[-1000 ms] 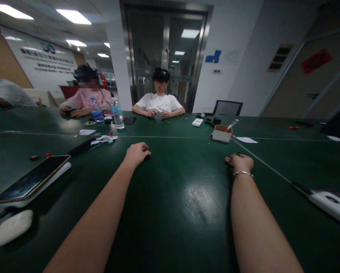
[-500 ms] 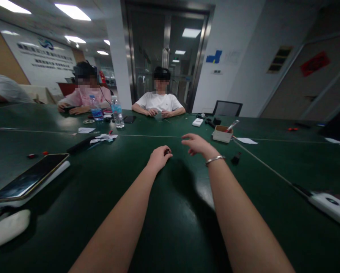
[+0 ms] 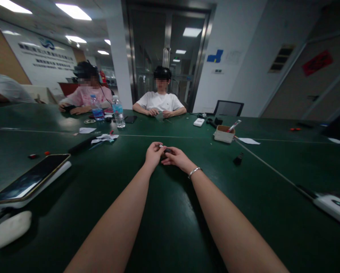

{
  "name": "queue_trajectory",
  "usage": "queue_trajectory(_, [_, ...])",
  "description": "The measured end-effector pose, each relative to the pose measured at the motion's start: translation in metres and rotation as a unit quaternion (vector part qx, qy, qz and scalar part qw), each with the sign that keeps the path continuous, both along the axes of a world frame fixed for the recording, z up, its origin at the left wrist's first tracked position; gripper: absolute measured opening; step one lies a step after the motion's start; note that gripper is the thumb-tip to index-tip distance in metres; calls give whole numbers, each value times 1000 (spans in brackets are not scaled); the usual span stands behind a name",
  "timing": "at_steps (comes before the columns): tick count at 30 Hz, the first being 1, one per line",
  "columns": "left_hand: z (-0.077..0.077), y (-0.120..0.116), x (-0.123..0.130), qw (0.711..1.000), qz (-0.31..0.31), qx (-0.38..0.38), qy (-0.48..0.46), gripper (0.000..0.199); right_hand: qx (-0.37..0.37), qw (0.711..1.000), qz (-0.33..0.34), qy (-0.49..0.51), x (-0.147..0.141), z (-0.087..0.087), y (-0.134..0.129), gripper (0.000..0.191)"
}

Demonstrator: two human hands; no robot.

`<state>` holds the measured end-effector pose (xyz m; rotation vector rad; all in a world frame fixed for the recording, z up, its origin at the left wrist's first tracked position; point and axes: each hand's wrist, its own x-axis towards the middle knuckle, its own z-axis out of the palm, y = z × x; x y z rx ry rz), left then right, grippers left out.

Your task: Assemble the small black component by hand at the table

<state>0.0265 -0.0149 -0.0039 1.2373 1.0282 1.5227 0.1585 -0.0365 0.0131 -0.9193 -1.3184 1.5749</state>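
Note:
Both of my hands meet over the middle of the green table (image 3: pixel 170 212). Between them is a small dark object (image 3: pixel 167 150), mostly covered by fingers, so its kind cannot be made out. My left hand (image 3: pixel 153 156) is closed on it from the left, with a bit of something light and shiny at its fingertips. From the right, my right hand (image 3: pixel 179 158), with a silver bracelet (image 3: pixel 194 172) at the wrist, has its fingers closed on the same dark object.
At left lie a phone (image 3: pixel 30 178) and a white mouse-like object (image 3: pixel 12 230). Water bottles (image 3: pixel 118 113) stand farther back. A small box (image 3: pixel 224 135), a black item (image 3: pixel 238 159) and a white device (image 3: pixel 335 208) are on the right. Co-workers (image 3: pixel 160 100) sit across the table.
My right hand has come left and down from its raised place and now touches the small dark object. My left hand has shifted slightly left, still holding it.

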Motion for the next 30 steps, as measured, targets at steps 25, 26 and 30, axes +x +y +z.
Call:
queue_trajectory(25, [6, -11, -4, 990, -92, 73, 84, 24, 49, 987, -89, -127, 27, -3, 10, 44])
queue_trajectory(26, [6, -11, -4, 990, -86, 77, 85, 24, 52, 986, -91, -131, 27, -3, 10, 46])
queue_trajectory(30, [7, -11, -5, 990, -65, 72, 107, 23, 56, 986, -81, -132, 27, -4, 10, 41])
